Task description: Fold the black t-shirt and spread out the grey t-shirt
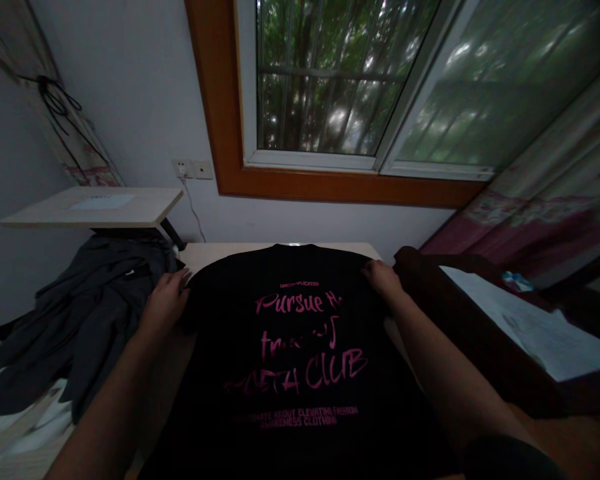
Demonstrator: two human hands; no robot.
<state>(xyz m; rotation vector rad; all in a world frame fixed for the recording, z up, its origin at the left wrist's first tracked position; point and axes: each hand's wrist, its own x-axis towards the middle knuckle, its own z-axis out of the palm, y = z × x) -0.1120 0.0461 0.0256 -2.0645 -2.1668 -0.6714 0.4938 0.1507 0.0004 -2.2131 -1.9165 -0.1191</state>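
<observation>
The black T-shirt (290, 393) lies print-up across the worktop (213, 251), its collar toward the window (330, 80). The left hand (166, 301) and right hand (384, 280) touch its opposite shoulders; whether either grip pinches fabric or merely rests on it, one cannot tell. An uneven pull could skew the shoulders or wrinkle the pink lettering (305, 373), and the left hand, near the dark grey garments (100, 287), could snag them. The hem runs out of view, the right forearm covers part of that side, and some letters fade into dimness.
</observation>
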